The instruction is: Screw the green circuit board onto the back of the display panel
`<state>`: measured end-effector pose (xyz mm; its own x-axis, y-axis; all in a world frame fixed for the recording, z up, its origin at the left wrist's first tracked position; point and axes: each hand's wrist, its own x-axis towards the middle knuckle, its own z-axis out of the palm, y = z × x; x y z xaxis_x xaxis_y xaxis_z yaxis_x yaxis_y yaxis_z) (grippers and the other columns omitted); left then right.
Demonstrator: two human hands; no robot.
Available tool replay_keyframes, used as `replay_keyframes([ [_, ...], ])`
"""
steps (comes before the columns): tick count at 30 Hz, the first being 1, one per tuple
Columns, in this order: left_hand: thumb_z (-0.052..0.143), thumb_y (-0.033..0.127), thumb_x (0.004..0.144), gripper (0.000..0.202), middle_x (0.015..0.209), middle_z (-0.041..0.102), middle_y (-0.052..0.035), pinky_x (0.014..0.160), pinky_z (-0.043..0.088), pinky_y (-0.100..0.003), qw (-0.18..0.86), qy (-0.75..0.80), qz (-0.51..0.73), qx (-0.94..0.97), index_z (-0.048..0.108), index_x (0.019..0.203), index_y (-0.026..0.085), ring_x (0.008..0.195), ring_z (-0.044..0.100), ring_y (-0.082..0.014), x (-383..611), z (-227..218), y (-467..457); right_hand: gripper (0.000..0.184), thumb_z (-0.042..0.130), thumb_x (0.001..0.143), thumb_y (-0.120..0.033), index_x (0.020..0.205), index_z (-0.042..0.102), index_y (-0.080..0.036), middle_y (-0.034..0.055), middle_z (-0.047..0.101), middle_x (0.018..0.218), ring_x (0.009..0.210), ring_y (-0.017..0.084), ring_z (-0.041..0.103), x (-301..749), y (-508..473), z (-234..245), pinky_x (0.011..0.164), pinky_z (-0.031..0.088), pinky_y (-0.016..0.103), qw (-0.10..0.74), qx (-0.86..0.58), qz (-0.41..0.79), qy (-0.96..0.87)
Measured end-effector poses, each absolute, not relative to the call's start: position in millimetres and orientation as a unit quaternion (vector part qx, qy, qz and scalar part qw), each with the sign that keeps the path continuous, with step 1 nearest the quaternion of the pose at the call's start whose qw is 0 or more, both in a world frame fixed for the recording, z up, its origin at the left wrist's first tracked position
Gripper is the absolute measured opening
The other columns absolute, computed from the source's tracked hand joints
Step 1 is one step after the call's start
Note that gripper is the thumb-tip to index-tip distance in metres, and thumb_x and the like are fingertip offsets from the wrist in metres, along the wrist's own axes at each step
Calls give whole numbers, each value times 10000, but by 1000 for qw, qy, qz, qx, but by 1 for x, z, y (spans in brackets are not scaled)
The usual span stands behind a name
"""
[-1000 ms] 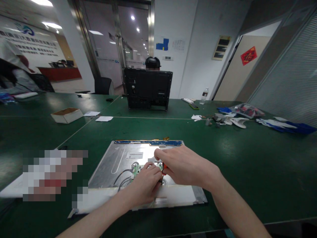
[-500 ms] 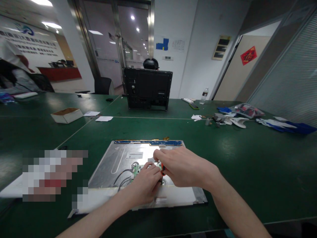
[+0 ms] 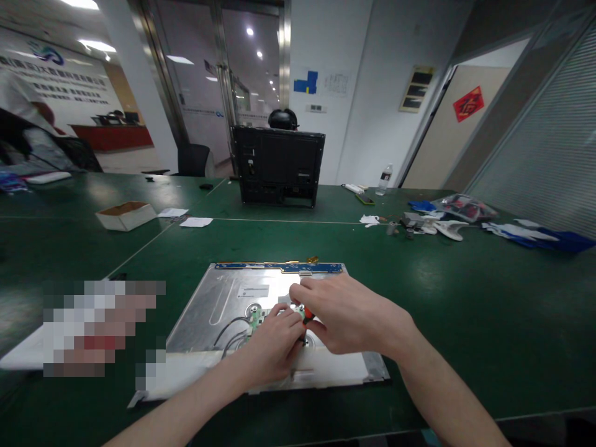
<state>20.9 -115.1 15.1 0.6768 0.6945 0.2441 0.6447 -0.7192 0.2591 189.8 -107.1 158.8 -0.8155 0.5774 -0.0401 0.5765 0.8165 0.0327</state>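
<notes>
A silver metal display panel (image 3: 223, 298) lies back-up on the green table (image 3: 465, 298) in front of me. Grey wires (image 3: 230, 332) run to a small green circuit board (image 3: 257, 318) near its middle. My left hand (image 3: 274, 347) rests on the panel with fingers curled beside that board. My right hand (image 3: 349, 313) is closed around a small tool with an orange-red handle (image 3: 306, 315), its tip down at the board between both hands. A blue strip (image 3: 279, 267) runs along the panel's far edge.
A black monitor housing (image 3: 278, 166) stands upright across the table, a person's head just behind it. A cardboard box (image 3: 125, 216) and papers lie at left. Gloves, bags and small parts (image 3: 442, 220) are scattered at right, with a water bottle (image 3: 385, 179) behind.
My hands have stayed at the board; the right hand shifted slightly. The head behind the monitor housing dropped lower.
</notes>
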Motion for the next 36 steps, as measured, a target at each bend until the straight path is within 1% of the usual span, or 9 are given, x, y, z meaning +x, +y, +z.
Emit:
replay_keyframes([
  [4,512,135,802,210,1017,629,-63,970,338,-426,79,362,163,914,595,978,213,1009,548,-245,21,17,-115,226,560,801,-202,1013,485,-185,51,640,918,728,179,590,190,-107,158,530,326,280,26,297,10,954],
  [10,502,137,817,154,987,632,-60,956,346,-436,84,362,156,915,600,914,206,966,563,-240,20,19,-116,120,502,866,-234,975,501,-184,48,668,860,707,190,606,188,-106,158,513,294,289,13,340,21,940],
  [14,512,139,814,188,991,632,-65,967,345,-438,77,365,163,913,605,963,207,987,558,-249,21,17,-115,148,505,857,-278,975,495,-189,51,660,879,702,189,600,189,-107,158,514,301,293,5,317,12,948],
  [18,514,148,819,185,999,633,-66,980,343,-443,75,367,158,914,604,969,206,1006,554,-252,21,15,-115,203,539,796,-204,988,477,-186,41,645,886,694,182,588,190,-107,155,504,298,290,-2,279,12,960],
  [21,505,149,828,177,1008,632,-68,978,345,-444,77,364,155,915,606,962,205,1007,555,-250,20,16,-115,222,535,792,-165,1004,474,-187,37,645,892,694,180,589,190,-106,154,505,300,290,1,274,18,962],
  [24,503,144,827,180,1010,633,-69,970,346,-442,80,366,158,914,607,962,204,1000,558,-248,20,18,-115,180,515,845,-193,1022,484,-187,45,657,895,715,182,601,188,-106,156,518,305,286,4,299,24,954],
  [27,505,140,825,178,1004,636,-66,964,346,-439,82,366,160,913,609,954,206,989,563,-246,21,20,-116,116,497,883,-246,982,512,-187,49,670,867,713,187,610,187,-105,158,518,302,288,12,332,20,943],
  [31,513,141,820,188,998,638,-63,962,347,-433,85,365,160,913,605,968,208,988,566,-246,21,20,-116,151,513,864,-284,984,521,-193,55,663,909,736,194,608,189,-106,158,532,318,291,6,320,12,947],
  [36,522,150,812,199,1011,635,-68,967,343,-433,81,366,164,913,599,986,207,1012,556,-256,20,16,-115,212,548,812,-230,1010,490,-183,53,640,919,736,186,591,190,-107,156,537,328,287,8,289,7,957],
])
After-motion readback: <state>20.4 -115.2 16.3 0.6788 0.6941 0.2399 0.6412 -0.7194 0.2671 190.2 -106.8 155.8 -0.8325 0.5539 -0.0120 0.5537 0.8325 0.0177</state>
